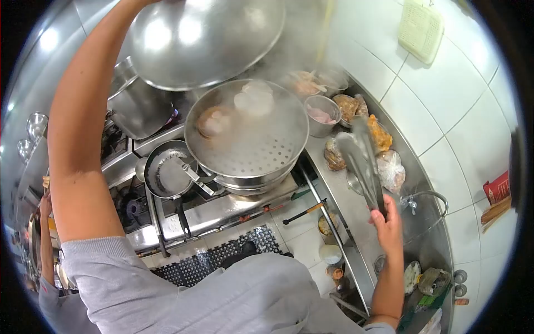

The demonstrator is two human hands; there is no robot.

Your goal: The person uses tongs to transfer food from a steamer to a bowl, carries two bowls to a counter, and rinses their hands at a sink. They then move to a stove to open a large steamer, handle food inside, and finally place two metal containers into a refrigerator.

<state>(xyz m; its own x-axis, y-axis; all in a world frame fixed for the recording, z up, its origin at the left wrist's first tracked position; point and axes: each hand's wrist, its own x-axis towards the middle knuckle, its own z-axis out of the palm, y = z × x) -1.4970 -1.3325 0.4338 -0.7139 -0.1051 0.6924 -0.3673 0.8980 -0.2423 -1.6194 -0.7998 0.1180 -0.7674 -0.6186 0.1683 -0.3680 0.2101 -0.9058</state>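
Above the stove, a large steel lid is raised over a round perforated steamer. Steam rises from the steamer, which holds a white bundle and a brownish bowl with pale food. My left hand is at the top edge of the view, at the lid's top, its fingers mostly cut off. On the right, my right hand is closed around dark tongs, which point up and away over the steel counter, blurred near the tips.
A frying pan with tongs across it and a tall pot stand on the stove. Bagged food and a metal container line the right counter, near a faucet. Another person's arm shows at far left.
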